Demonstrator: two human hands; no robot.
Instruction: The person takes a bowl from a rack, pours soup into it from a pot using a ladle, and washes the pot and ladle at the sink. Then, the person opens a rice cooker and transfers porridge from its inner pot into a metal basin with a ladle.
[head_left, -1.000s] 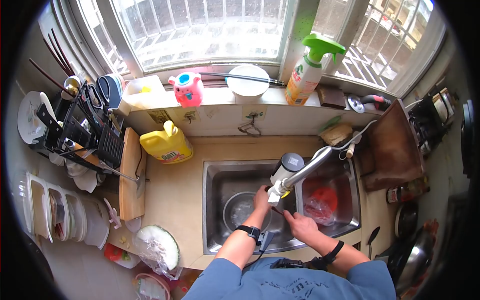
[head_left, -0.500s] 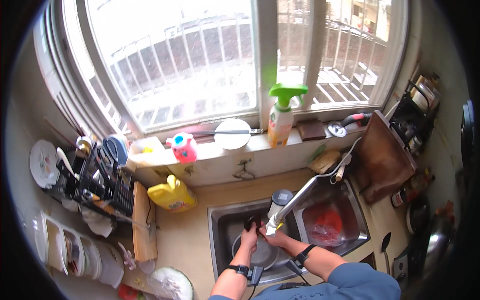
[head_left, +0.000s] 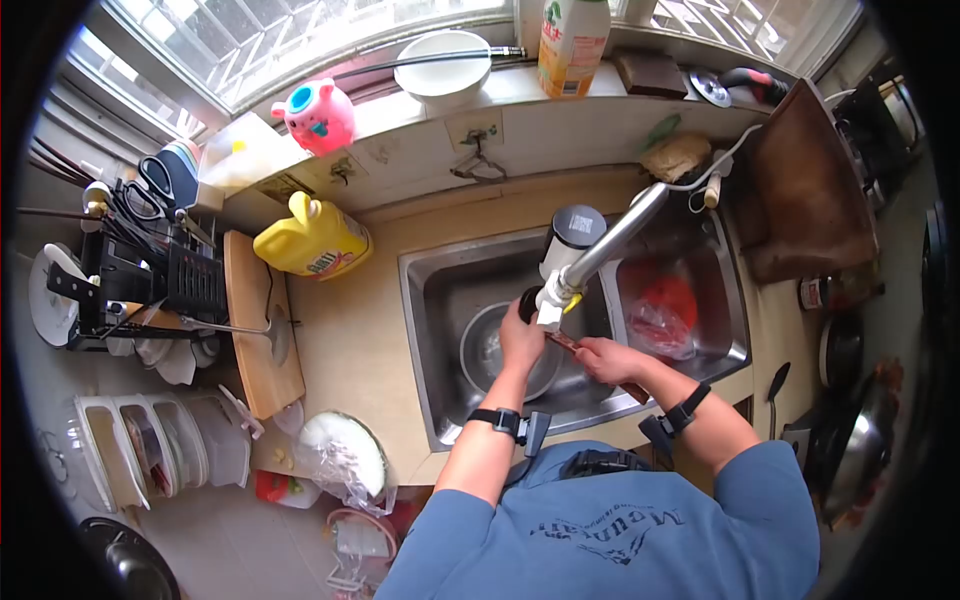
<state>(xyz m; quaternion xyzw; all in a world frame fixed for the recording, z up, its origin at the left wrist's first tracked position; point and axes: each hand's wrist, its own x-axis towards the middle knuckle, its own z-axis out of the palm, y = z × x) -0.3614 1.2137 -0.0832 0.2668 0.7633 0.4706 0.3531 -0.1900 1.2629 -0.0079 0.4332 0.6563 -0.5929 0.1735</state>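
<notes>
Over the left basin of the steel sink [head_left: 420,400], my left hand [head_left: 521,342] is closed around the dark rounded end of a long brown-handled utensil [head_left: 564,341], just beneath the faucet head. My right hand [head_left: 607,361] is wrapped round its brown shaft, which slants down to the right toward the sink's front edge. The utensil's exact kind is partly hidden by my fingers and the faucet [head_left: 612,238]. Below my hands a round metal pot [head_left: 478,352] sits in the basin. Behind the faucet stands a dark-lidded canister [head_left: 578,226].
The right basin holds a red item in clear plastic [head_left: 664,315]. A yellow jug [head_left: 318,240] stands left of the sink, beside a wooden board [head_left: 250,330] and a black utensil rack [head_left: 190,280]. Wrapped cut melon [head_left: 345,450] lies front left. A brown board [head_left: 805,190] leans at right.
My view has tilted downward, showing more of my shirt. My right hand has moved right, away from my left hand, and the brown shaft now shows between them.
</notes>
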